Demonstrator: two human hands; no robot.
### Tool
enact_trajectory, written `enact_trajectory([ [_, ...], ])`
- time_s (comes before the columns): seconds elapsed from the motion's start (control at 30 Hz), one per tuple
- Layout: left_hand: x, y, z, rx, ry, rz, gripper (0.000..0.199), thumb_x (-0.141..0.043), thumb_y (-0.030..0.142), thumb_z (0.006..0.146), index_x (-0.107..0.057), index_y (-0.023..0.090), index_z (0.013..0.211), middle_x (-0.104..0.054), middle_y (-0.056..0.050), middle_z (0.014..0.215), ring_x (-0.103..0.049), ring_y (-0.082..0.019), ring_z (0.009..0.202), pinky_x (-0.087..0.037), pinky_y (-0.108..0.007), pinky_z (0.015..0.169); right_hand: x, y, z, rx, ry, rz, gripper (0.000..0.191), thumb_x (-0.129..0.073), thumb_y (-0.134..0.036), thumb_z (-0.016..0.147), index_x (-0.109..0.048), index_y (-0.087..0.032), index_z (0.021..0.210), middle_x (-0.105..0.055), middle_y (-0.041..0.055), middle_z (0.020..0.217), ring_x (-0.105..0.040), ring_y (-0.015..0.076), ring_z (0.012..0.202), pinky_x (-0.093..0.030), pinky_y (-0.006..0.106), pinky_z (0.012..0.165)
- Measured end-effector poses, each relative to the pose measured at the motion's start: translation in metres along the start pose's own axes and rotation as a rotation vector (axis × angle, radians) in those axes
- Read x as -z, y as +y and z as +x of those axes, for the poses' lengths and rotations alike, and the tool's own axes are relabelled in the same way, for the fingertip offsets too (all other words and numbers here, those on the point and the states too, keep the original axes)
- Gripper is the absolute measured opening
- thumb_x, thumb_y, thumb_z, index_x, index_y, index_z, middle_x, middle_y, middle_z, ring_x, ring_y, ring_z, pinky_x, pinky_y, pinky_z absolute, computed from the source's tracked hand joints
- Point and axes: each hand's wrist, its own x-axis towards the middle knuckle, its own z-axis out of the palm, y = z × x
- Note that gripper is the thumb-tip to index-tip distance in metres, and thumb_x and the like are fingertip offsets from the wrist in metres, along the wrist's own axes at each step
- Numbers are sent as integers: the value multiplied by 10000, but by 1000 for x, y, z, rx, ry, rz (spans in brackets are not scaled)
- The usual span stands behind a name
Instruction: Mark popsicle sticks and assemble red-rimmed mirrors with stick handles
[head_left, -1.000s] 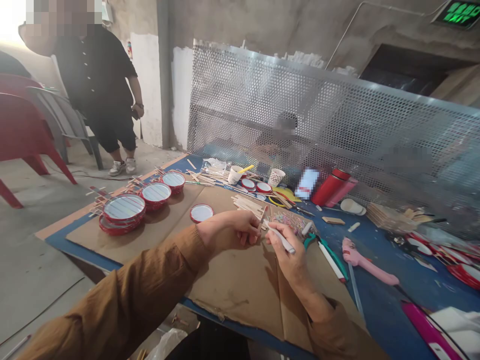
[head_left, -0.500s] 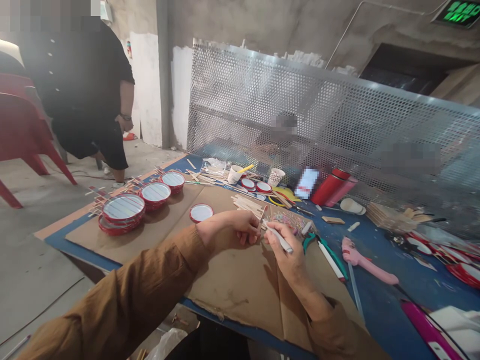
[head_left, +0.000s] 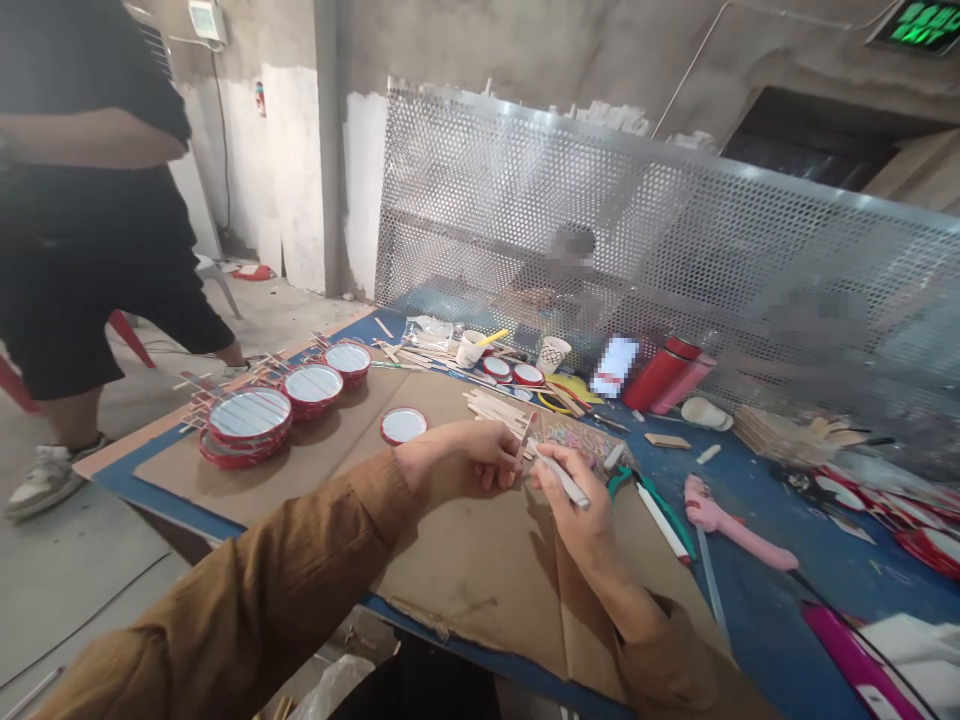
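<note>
My left hand (head_left: pixel 493 455) pinches a thin wooden stick (head_left: pixel 526 436), which stands up from the fingertips with a reddish upper end. Close on its right, my right hand (head_left: pixel 576 495) is closed round a light grey marker (head_left: pixel 562 480) whose tip points at the stick. Behind both hands lie a pile of pale wooden sticks (head_left: pixel 499 410) and a heap of small coloured pieces (head_left: pixel 581 437). A round red-rimmed disc (head_left: pixel 403 426) rests on the cardboard (head_left: pixel 457 590) left of my left hand.
Stacked red-rimmed discs (head_left: pixel 249 415) with sticks stand at the left. Green-handled pliers (head_left: pixel 664 515), a pink glue gun (head_left: pixel 739 525) and a red bottle (head_left: pixel 660 375) are at the right. Behind is a perforated metal screen (head_left: pixel 637 230). A person (head_left: pixel 90 220) stands beyond the table.
The person at the left has moved closer and further left. My hands have barely moved, still holding the stick and the marker.
</note>
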Motion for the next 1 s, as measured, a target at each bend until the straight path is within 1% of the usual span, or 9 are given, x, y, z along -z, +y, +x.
enact_trajectory([
  [0.17,0,-1,0,-13,-2,4,106,-490,195,804,-567,142,754,-623,31,612,-583,-89,467,-459,-204,479,1,-2,0,-8,-7,-20,231,-516,-365,877,-595,-192,1008,-675,61,901,-659,187,805,-529,292,699],
  [0.37,1,-4,2,-38,-22,-22,115,-519,232,797,-575,139,759,-628,29,601,-583,-79,465,-457,-179,470,1,-4,1,-7,-15,-28,225,-519,-368,877,-594,-197,1002,-667,59,906,-651,181,787,-531,295,699],
  [0.6,0,0,0,-42,-16,-44,107,-536,223,778,-577,136,732,-622,28,602,-582,-79,467,-472,-190,485,1,-5,1,20,-18,-43,217,-521,-363,876,-592,-202,1003,-659,56,908,-642,178,781,-528,290,692],
  [0.77,0,2,-2,-34,-6,-32,107,-528,222,788,-570,136,739,-620,27,617,-578,-78,460,-466,-193,480,2,-5,1,8,-31,-49,215,-520,-359,877,-591,-204,1009,-659,54,913,-641,177,783,-525,284,682],
  [0.9,0,-1,-2,-61,-4,-49,108,-539,231,775,-576,138,735,-626,20,630,-579,-86,465,-476,-217,496,3,-7,1,18,-29,-50,218,-511,-369,878,-595,-200,987,-668,50,866,-639,177,764,-523,277,659],
  [1.0,0,-3,-1,-79,-2,-54,95,-548,226,756,-589,141,739,-631,19,630,-586,-84,489,-478,-211,512,3,-9,2,23,-61,-61,204,-512,-368,875,-599,-200,950,-673,42,814,-638,173,737,-520,272,652],
])
